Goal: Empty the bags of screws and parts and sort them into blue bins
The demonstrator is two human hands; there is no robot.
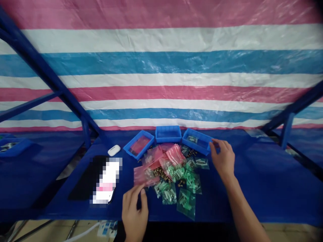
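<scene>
My right hand (223, 160) is at the right end of the right blue tray (198, 147), thumb and fingers closed on its rim. A small clear bag with metal parts lies in that tray. My left hand (135, 209) is low at the near side of the pile, fingers bent and thumb apart. Its fingertips are by the edge of a pink plastic bag (142, 176); whether they touch it I cannot tell. The pile has pink bags, loose brass-coloured fittings (163, 173), and several clear bags (169, 195) of metal pins and green pieces.
Behind the pile stand a middle blue tray (168, 134) and a left blue tray (138, 145) with pink bags inside. A white case (114, 150) and a blurred-out phone (107, 183) on a dark mat lie left. Blue frame bars (50, 75) flank the striped sheet (176, 64).
</scene>
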